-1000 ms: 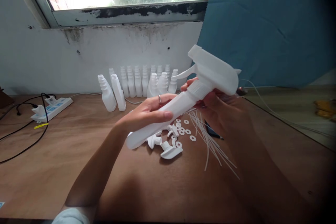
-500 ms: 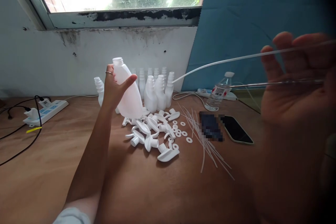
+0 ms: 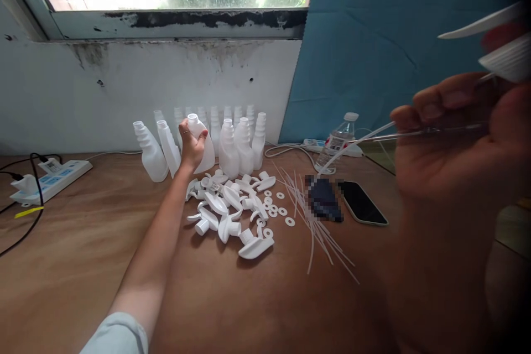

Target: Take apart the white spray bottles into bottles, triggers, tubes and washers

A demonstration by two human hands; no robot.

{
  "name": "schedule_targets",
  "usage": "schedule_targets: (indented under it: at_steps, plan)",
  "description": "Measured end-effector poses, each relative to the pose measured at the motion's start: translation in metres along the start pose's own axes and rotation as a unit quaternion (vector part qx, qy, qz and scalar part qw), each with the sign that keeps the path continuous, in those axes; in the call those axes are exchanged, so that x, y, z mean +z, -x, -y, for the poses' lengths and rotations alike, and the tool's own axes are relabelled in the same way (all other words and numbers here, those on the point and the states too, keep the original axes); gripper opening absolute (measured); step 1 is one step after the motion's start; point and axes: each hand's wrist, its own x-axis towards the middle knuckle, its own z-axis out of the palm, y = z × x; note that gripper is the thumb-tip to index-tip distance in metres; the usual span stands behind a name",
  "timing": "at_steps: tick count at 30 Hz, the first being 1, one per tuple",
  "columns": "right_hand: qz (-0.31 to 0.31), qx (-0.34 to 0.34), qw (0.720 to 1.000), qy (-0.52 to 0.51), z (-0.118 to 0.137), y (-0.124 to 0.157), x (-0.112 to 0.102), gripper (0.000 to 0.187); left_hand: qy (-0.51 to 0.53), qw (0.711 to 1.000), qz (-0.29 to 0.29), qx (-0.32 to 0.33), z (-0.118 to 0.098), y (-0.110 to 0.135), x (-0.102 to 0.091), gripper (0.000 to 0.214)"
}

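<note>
My left hand (image 3: 192,148) is wrapped round an uncapped white spray bottle (image 3: 207,156), which stands among several like it (image 3: 244,149) by the wall. At the right, my right hand (image 3: 452,149) is close to the camera and partly blurred. In its curled fingers is a white trigger spray head (image 3: 508,58), cut off by the frame edge. A thin white tube (image 3: 369,135) slants down from that hand. A slim metal rod (image 3: 398,136) also lies across the palm; what tool it belongs to I cannot tell.
White spray heads (image 3: 224,202) are heaped mid-table, with flat washers (image 3: 282,212) and loose thin tubes (image 3: 317,227) to their right. Beyond lie a pixelated dark item (image 3: 326,199), a phone (image 3: 364,203) and a water bottle (image 3: 337,141). A power strip (image 3: 53,182) with cables is at left.
My left hand has lowered the bottle and moved it back among the others. My right hand has tipped so the tube slants downward, and the spray head has come into view.
</note>
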Motion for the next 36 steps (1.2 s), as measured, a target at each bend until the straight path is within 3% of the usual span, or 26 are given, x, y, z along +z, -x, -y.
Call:
schedule_targets:
  at_steps: [3, 6, 13, 18, 22, 24, 26, 31, 33, 36]
  plan:
    - [0.033, -0.015, 0.996, -0.076, 0.0, 0.005, 0.007, 0.022, 0.0, 1.0, 0.014, -0.021, 0.013, 0.004, 0.004, 0.048]
    - [0.045, 0.013, 0.997, -0.067, -0.002, 0.007, 0.01, 0.036, 0.009, 0.999, 0.027, -0.046, 0.021, 0.008, 0.006, 0.05]
    - [0.028, 0.039, 0.998, -0.027, -0.011, 0.014, 0.017, 0.04, -0.016, 0.996, 0.02, -0.081, 0.022, 0.011, 0.004, 0.056]
    - [0.06, 0.145, 0.987, -0.024, -0.018, 0.023, 0.028, 0.049, -0.049, 0.996, -0.024, -0.072, 0.002, 0.006, -0.012, 0.058]
    - [0.104, 0.215, 0.971, -0.021, -0.03, 0.032, 0.037, 0.054, -0.017, 0.996, -0.081, -0.014, -0.04, 0.0, -0.026, 0.042]
    - [0.14, 0.258, 0.956, -0.026, -0.037, 0.037, 0.041, 0.059, 0.061, 0.997, -0.03, -0.019, -0.071, 0.001, -0.031, 0.036]
    - [0.193, 0.299, 0.934, -0.027, -0.044, 0.043, 0.044, 0.061, 0.158, 0.983, 0.074, -0.06, -0.104, 0.008, -0.032, 0.038]
    - [0.362, 0.405, 0.84, 0.005, -0.055, 0.055, 0.048, 0.06, 0.296, 0.882, 0.335, -0.15, -0.167, 0.035, -0.031, 0.051]
    - [0.384, 0.432, 0.816, 0.002, -0.056, 0.057, 0.048, 0.06, 0.281, 0.868, 0.379, -0.153, -0.177, 0.042, -0.031, 0.046]
    - [0.385, 0.457, 0.802, -0.015, -0.057, 0.053, 0.045, 0.051, 0.268, 0.878, 0.36, -0.167, -0.176, 0.045, -0.032, 0.039]
